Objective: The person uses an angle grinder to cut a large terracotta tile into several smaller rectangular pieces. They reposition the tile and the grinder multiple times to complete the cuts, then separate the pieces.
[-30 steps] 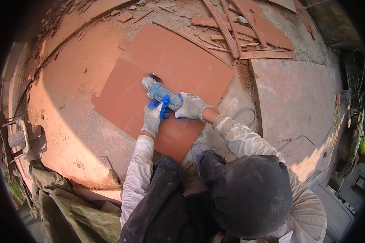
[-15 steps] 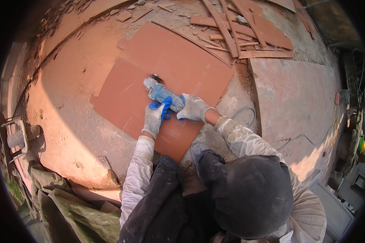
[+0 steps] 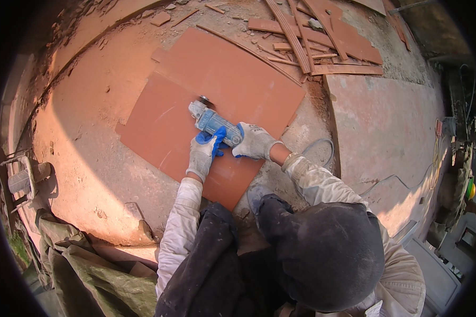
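Observation:
A blue angle grinder (image 3: 214,126) with a grey metal head lies across the reddish-brown flat tiles (image 3: 232,74), its dark disc (image 3: 202,100) pointing away from me at a seam or cut line. My left hand (image 3: 203,152), in a white glove with blue coating, is closed round the grinder's near left side. On the rear end of the body my right hand (image 3: 255,141), gloved alike, wraps the housing from the right. The disc's lower edge and the fingers under the tool are hidden.
Broken tile strips (image 3: 312,42) lie piled beyond the tiles. A concrete slab (image 3: 386,127) with a thin cable (image 3: 383,182) is at right. A green tarp (image 3: 98,264) lies near left, below a metal-framed object (image 3: 29,177). Rubble lines the far edge.
Both hands keep their hold on the angle grinder, which has shifted only very slightly away from me. The seam left of the disc shows a little more clearly.

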A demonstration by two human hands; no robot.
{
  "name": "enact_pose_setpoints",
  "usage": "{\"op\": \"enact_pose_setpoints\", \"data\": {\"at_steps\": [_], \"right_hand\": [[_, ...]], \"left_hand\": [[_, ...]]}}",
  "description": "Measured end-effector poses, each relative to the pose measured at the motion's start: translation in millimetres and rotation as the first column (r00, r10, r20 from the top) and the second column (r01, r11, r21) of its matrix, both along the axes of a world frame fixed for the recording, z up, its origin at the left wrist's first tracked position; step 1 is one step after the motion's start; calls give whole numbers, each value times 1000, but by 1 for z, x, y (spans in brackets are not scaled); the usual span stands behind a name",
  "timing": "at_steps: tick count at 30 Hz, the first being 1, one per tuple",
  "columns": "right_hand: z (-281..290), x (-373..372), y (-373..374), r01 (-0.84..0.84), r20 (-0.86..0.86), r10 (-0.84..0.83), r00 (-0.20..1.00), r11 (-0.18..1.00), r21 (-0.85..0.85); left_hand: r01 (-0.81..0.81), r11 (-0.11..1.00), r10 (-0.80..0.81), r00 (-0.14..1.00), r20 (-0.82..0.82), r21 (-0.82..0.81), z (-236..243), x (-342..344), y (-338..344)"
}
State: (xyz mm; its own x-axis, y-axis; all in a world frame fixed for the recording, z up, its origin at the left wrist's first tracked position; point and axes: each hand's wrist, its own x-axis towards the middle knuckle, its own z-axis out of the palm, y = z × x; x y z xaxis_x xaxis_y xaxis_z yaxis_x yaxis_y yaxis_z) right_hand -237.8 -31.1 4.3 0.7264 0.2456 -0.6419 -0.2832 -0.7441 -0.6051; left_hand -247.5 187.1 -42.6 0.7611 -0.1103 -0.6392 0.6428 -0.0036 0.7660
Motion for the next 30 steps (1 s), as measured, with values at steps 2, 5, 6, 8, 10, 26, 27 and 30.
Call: {"op": "enact_pose_setpoints", "data": {"at_steps": [2,5,6,8,10,26,27,30], "right_hand": [[-1,-1,-1,-3,3,3,1000,1000,-6],[-3,-3,-2,-21,41,22,999,1000,-20],[-3,-5,-3,-21,55,22,998,1000,-18],[-5,-7,-4,-13,59,14,998,1000,-21],[-6,-8,-5,-19,85,19,996,1000,-12],[-2,-15,-16,-56,40,56,998,998,-15],[-3,-16,-17,-54,40,55,998,998,-14],[-5,-19,-18,-48,40,50,998,998,-27]], "left_hand": [[6,1000,-6,1000,3,2,1,-1,-1],[-2,1000,3,1000,23,-29,4,-3,-3],[-6,999,7,1000,26,-44,5,-5,-4],[-35,997,36,999,1,-70,7,-6,-6],[-53,995,52,999,-12,-87,7,-6,-7],[-19,992,16,1000,-25,-124,-3,-12,-11],[-18,993,14,999,-34,-120,-3,-13,-11],[0,995,-2,1000,-18,-99,0,-15,-12]]}}
